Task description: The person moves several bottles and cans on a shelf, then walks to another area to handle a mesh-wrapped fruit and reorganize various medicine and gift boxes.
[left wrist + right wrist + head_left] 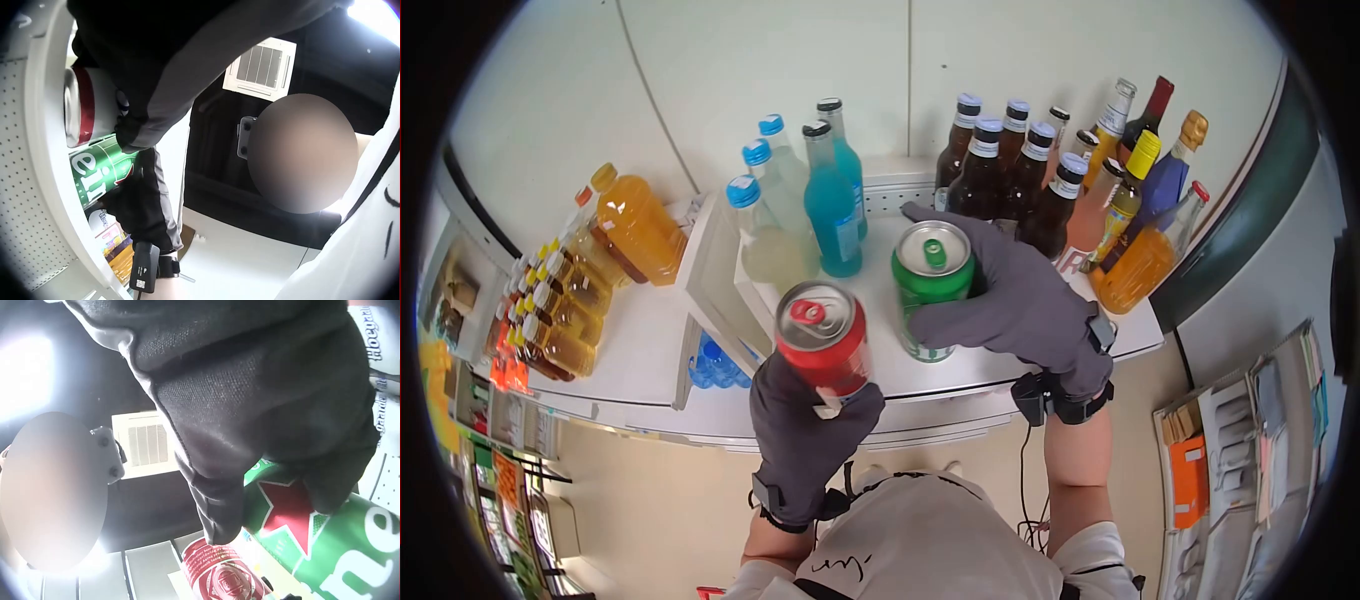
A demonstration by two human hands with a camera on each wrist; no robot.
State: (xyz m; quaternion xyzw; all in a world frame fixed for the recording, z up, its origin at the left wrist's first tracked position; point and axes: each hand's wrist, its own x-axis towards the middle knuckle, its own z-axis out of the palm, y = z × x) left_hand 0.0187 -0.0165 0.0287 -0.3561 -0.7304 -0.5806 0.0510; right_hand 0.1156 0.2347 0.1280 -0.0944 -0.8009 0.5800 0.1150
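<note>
My gloved left hand (805, 440) grips a red drink can (828, 352), its silver lid and red tab facing up, near the shelf's front edge. The gloved right hand (1030, 300) curls its thumb and fingers round a green beer can (920, 300) with a green tab, slightly farther back and to the right. A red star shows on the green can (287, 515) between thumb and finger in the right wrist view, with the red can (222, 575) below it. In the left wrist view the green can (100, 170) lies close beside the red-banded can (90, 106).
Blue-capped bottles (765, 215) and blue drink bottles (832, 215) stand behind the cans on the white shelf (880, 385). Brown beer bottles (980, 180) crowd close behind the right hand, with an orange bottle (1140, 265) farther right. Juice bottles (640, 225) stand on the left shelf.
</note>
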